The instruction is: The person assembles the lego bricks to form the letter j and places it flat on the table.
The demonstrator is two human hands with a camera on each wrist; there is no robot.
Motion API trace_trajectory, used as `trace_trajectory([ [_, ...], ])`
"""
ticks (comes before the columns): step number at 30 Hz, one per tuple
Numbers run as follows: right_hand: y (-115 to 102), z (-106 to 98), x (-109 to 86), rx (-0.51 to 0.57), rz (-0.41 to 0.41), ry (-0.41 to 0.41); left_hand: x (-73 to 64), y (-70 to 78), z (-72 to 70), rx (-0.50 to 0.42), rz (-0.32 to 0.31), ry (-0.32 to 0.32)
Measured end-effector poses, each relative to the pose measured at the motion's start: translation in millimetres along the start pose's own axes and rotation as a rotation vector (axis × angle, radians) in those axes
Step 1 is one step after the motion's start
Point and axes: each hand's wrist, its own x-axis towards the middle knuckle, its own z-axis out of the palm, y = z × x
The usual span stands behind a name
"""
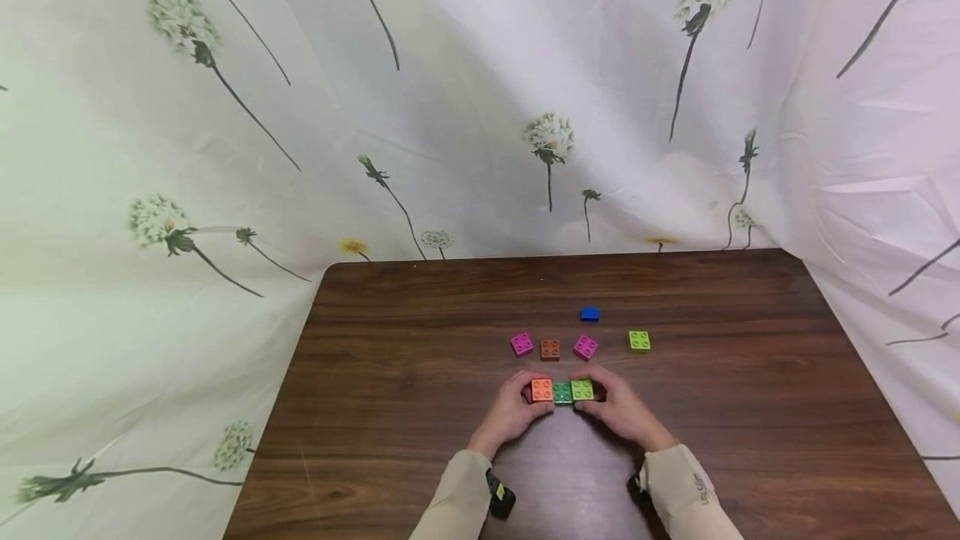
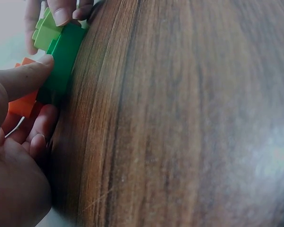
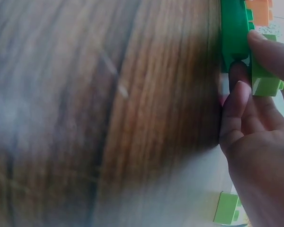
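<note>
A long green toy brick [image 1: 562, 394] lies on the table, with an orange brick [image 1: 542, 391] on its left end and a lime brick [image 1: 582, 390] on its right end. My left hand [image 1: 510, 417] holds the orange end, thumb at the near side and fingers at the far side. On the opposite end, my right hand [image 1: 621, 412] pinches the lime brick [image 3: 264, 78] between thumb and fingers. The green brick [image 2: 64, 61] stands on edge to the camera in the left wrist view. Whether the upper bricks are fully pressed down cannot be told.
Beyond the hands on the brown wooden table [image 1: 390, 440] lie two magenta bricks, one left [image 1: 522, 345] and one right [image 1: 586, 347] of a brown brick [image 1: 550, 350]. A blue brick [image 1: 589, 314] lies farther back, another lime brick [image 1: 639, 341] to the right. Flower-patterned cloth [image 1: 465, 148] hangs behind.
</note>
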Motion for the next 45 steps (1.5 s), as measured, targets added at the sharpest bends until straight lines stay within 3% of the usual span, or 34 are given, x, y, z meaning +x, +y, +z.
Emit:
trace_trajectory([
  [18,10,5,-2.0,0.013,0.016,-0.016,-2.7,-1.8,0.8,-0.008,-0.006,-0.002],
  [31,14,-5,-3.3,0.084,0.03,-0.059,-2.1,1.7,1.1,-0.002,-0.025,-0.003],
  [41,15,-14,-4.2,0.186,0.12,0.035,-1.0,2.0,0.3,0.008,-0.039,-0.006],
  [45,18,-22,-6.0,0.182,0.155,0.134,-0.7,1.3,0.2,0.011,-0.038,-0.008],
])
